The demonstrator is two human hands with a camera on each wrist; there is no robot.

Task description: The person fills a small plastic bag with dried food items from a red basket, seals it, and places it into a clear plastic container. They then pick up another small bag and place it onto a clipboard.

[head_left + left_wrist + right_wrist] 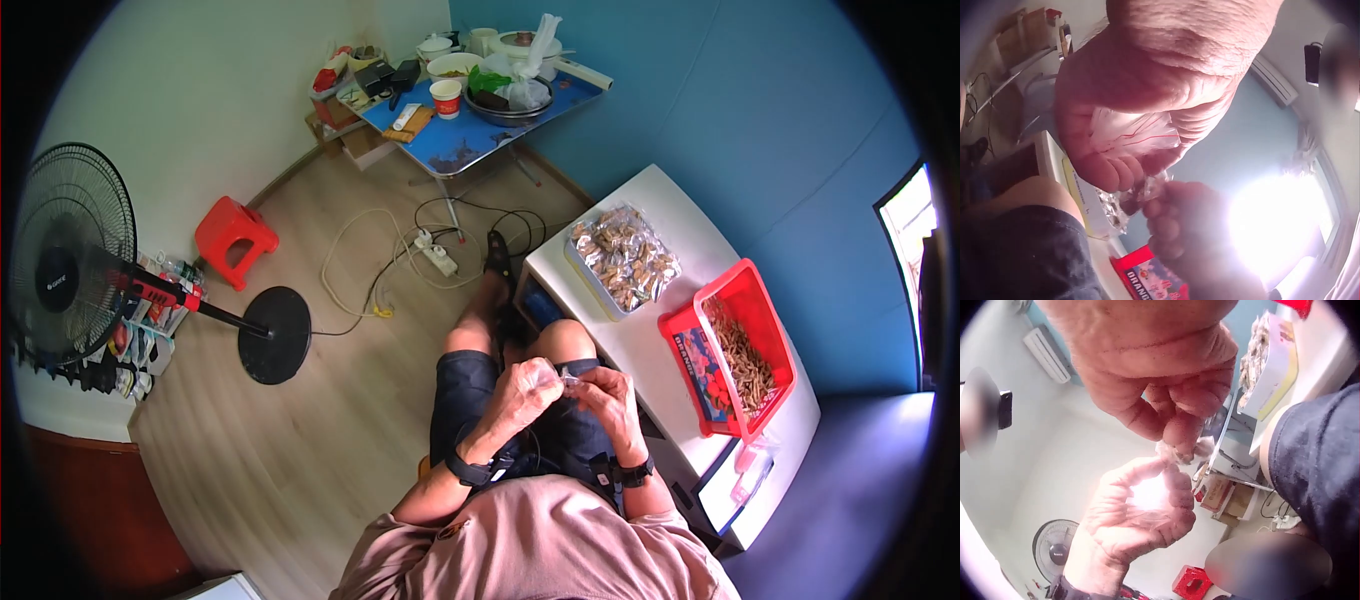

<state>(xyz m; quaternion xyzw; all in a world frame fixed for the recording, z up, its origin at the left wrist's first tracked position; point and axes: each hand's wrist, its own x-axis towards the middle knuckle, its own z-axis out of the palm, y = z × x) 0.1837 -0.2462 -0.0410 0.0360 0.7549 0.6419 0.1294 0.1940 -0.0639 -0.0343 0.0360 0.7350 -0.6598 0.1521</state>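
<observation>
My left hand point(526, 398) curls round a wad of clear plastic bags point(1135, 132) with red seal lines, held in the palm. Its fingertips meet a small clear packet point(570, 381) with something brown inside, between the two hands. The fingers of my right hand point(611, 402) pinch that packet from the other side, also seen in the right wrist view point(1179, 450). Both hands are above the lap. To the right, on a white cabinet, are a box of filled clear packets point(625, 260) and a red basket point(788, 385) of loose brown pieces point(740, 360).
The white cabinet point(655, 385) stands beside the right leg, with a tablet-like panel point(735, 485) at its near end. Ahead is a blue folding table point(450, 145) with bowls and a cup. A fan point(72, 255), red stool point(235, 240) and power strip point(436, 256) are on the left and ahead.
</observation>
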